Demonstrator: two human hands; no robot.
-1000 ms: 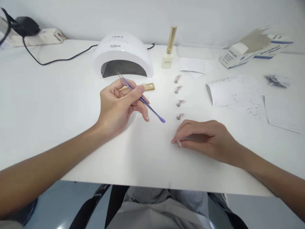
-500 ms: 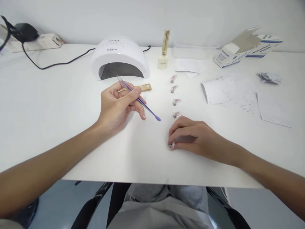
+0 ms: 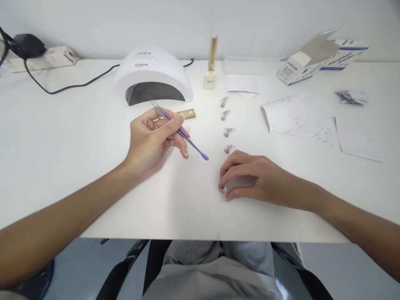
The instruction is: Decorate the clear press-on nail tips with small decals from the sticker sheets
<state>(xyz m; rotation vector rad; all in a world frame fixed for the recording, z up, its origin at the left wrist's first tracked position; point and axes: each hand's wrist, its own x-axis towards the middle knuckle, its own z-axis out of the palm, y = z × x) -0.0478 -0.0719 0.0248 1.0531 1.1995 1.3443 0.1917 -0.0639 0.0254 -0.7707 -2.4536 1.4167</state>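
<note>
White wall [image 3: 256, 25] backs close work beside a row of small pieces [image 3: 229, 131]

White and matte, the bench [image 3: 62, 146] spans the view from edge to edge beneath the wall. A domed lamp [image 3: 151, 70] marked "SUNone" stands at 11 o'clock, its dark mouth facing the person; near 2 o'clock, an opened box [image 3: 300, 68] printed with the words "Alcohol pads" leans with its flap up. Below them, two bare hands share the middle: the right hand [image 3: 264, 175] at 4 o'clock, low on the bench, and the left hand [image 3: 153, 141] at 9 o'clock. A gold-capped bottle [image 3: 210, 77] stands upright at 12 o'clock.

Purple tweezers [image 3: 193, 145] sit firmly in the left grip, fine tips pointing between 10 and 11 o'clock, rounded end between 4 and 5. Smallest of all is a clear piece with a silvery bit [image 3: 224, 190], at the fingertips of the right grip, the nearer hand by far. That grip is nearly closed, thumb and forefinger slightly apart around it; whether they pinch it or merely touch it cannot be told, and its long axis is hidden. From there, the row runs off toward 12 o'clock, four pieces deep, their clear ends slanting toward 1 to 3 o'clock. The tweezers' rounded end hangs at 11 o'clock from the clear piece, well apart.
</note>
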